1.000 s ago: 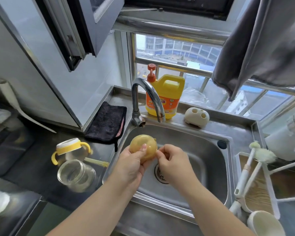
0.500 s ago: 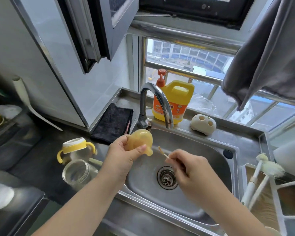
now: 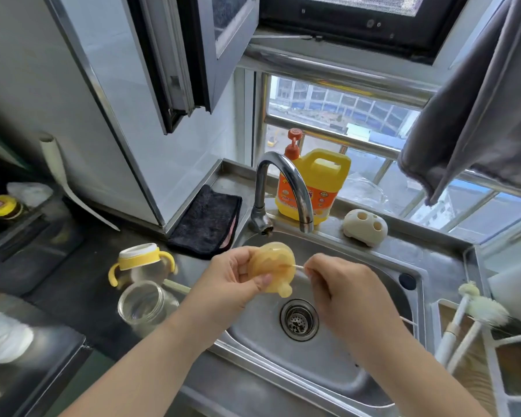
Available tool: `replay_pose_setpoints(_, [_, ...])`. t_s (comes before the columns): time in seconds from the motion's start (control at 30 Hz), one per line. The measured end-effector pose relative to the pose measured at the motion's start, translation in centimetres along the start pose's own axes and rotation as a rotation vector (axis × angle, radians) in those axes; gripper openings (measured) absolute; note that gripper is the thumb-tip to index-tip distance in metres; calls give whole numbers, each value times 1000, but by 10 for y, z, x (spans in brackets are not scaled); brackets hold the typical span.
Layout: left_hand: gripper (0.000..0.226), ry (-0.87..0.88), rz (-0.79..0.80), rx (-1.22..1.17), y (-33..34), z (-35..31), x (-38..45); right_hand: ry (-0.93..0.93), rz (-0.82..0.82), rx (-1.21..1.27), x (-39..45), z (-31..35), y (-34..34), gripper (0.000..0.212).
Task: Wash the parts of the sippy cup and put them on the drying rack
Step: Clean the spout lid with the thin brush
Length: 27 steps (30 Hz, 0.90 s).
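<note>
Over the sink (image 3: 370, 263) we see the spout (image 3: 269, 270), a soft amber dome with its nub pointing down. The left hand (image 3: 232, 281) grips it, thumb across the front and fingers curled behind. At its 3 o'clock the right hand (image 3: 340, 288) pinches a thin brush (image 3: 298, 267) whose tip meets the spout. The drain (image 3: 299, 319) lies at 5 o'clock. At 9 o'clock, on the counter, stand the yellow-handled collar (image 3: 140, 260) and a clear jar (image 3: 145, 305). The tap (image 3: 286, 191) and soap jug (image 3: 319, 182) sit at 12 o'clock.
</note>
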<state>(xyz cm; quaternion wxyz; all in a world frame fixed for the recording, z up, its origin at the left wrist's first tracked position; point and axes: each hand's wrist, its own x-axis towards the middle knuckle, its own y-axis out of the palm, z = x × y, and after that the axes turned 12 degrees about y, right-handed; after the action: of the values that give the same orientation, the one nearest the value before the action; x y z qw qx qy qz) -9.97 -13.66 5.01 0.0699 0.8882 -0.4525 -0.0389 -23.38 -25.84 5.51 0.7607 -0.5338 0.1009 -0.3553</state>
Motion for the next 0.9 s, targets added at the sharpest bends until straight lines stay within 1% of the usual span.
replay_pose_setpoints(0.07, [26,34,13,17,0,-1,-1,-31,26,52,0,-1,2,19])
replay_pose_setpoints(0.13, [22,85,47,63,-3,-4,0,-60,68,79,-5,-1,4,16])
replay_pose_setpoints(0.2, [13,182,103,193,-8,-5,-1,56,95,163,-6,-6,0,15])
replay_pose_setpoints(0.23, [12,281,116,327,-12,-4,-2,142,126,232,-4,-11,-5,16])
replay_pose_setpoints(0.3, [16,560,147,668,-18,-2,-1,323,198,441,-2,-15,-18,15])
replay_pose_setpoints(0.33, [21,688,182,795,-21,0,1,404,237,539,-1,-13,-23,18])
replay_pose_setpoints(0.37, [24,780,228,873,-23,3,1,467,279,606,0,-9,-24,23])
replay_pose_setpoints(0.43, [22,873,287,924,-21,7,0,536,398,646,2,1,-19,29])
replay_pose_setpoints(0.47, [19,902,296,938,-18,8,-1,558,443,659,2,5,-13,29])
replay_pose_setpoints(0.53, [16,954,273,944,-13,10,-5,618,492,724,3,11,-5,25])
replay_pose_setpoints(0.6, [20,992,238,891,-7,10,-8,652,500,767,4,12,0,20])
replay_pose_setpoints(0.67, [26,934,131,767,0,7,-14,671,496,781,3,14,1,19])
replay_pose_setpoints(0.7, [35,833,50,644,3,9,-17,676,487,791,3,15,2,20])
replay_pose_setpoints(0.73, [46,669,-12,438,6,10,-19,674,471,799,2,16,2,20])
replay_pose_setpoints(0.77, [54,483,-53,170,10,10,-21,669,448,803,2,16,3,21])
replay_pose_setpoints(0.83, [70,158,-110,-283,16,12,-21,641,401,815,2,18,3,24])
replay_pose_setpoints(0.9, [85,-67,-89,-536,20,14,-18,588,377,806,0,21,4,27])
